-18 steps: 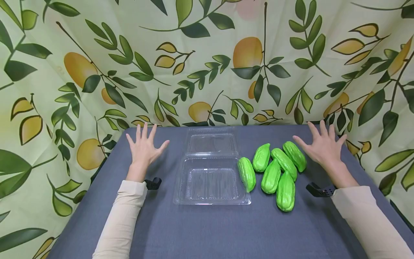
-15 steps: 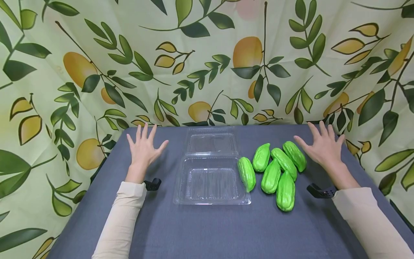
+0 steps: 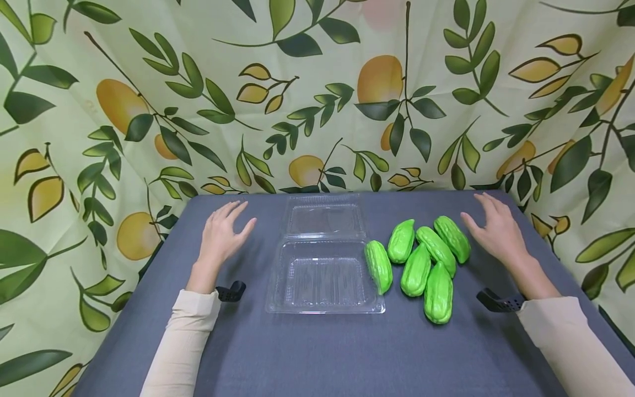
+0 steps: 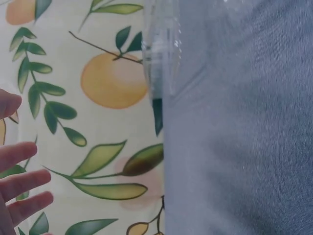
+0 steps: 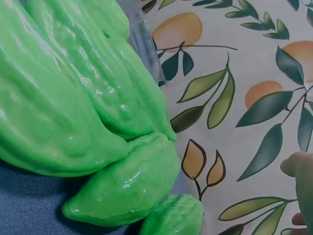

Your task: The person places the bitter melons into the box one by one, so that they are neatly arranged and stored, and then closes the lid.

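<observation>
Left of a clear plastic clamshell box (image 3: 324,309), my left hand (image 3: 221,234) hovers with relaxed fingers and holds nothing. The box lies with its lid (image 3: 324,220) folded back toward the far edge. My right hand (image 3: 498,229) is held out at the right, also holding nothing, its thumb nearest a green bitter melon (image 3: 452,239). Several more bright green, ridged bitter melons (image 3: 415,270) lie clustered between that hand and the box. The leftmost bitter melon (image 3: 378,267) shows through the box's right side. In the right wrist view, bitter melons (image 5: 127,181) fill the left half.
A grey-blue cloth covers the table (image 3: 317,353). Behind it and along both sides hangs a curtain (image 3: 307,110) printed with leaves and orange fruit. A black wrist strap (image 3: 231,291) sticks out at the left wrist, another black strap (image 3: 498,301) at the right.
Both hands had their fingers spread wide and have relaxed them closer together. The wrists have drawn back slightly toward the near side. The box and the bitter melons have not moved.
</observation>
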`<action>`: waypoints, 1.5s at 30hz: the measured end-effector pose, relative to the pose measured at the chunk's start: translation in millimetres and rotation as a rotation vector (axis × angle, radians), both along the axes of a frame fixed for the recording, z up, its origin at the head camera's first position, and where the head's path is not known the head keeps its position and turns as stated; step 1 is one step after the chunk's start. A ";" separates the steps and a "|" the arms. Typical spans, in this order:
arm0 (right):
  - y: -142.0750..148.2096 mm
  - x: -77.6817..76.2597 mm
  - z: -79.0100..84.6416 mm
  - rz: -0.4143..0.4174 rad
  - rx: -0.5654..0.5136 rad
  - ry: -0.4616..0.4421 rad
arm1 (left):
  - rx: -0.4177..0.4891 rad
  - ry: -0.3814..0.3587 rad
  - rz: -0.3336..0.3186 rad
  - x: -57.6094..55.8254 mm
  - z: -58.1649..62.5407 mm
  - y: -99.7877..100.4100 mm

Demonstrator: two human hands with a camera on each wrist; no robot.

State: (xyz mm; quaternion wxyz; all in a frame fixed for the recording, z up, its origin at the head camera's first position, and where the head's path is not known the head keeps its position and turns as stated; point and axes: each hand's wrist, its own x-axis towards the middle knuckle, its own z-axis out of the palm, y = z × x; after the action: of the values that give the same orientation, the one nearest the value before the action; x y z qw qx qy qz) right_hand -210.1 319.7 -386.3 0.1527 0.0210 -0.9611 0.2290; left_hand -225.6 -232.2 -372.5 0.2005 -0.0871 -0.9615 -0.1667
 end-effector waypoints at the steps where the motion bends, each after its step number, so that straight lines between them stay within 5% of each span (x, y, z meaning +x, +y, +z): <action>1: 0.1 0.3 -0.1 0.005 -0.007 -0.002 | 0.021 0.002 -0.017 1.5 0.0 0.5; 11: -3.0 3.2 -1.2 0.060 -0.066 0.041 | 0.272 -0.153 -0.184 14.0 -6.5 2.3; 24: -3.8 3.6 -9.7 0.100 -0.140 0.033 | 0.533 -0.250 -0.396 22.3 -35.1 5.2; 45: 4.1 1.9 -36.0 0.045 -0.242 -0.127 | 0.567 -0.375 -0.510 24.8 -63.5 9.6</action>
State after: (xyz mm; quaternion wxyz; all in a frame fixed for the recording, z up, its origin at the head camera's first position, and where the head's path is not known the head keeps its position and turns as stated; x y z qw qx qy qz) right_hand -208.2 323.8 -422.3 0.0880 0.0093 -0.9335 0.3476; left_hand -200.8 -222.6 -436.0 -0.0097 -0.2316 -0.8450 -0.4819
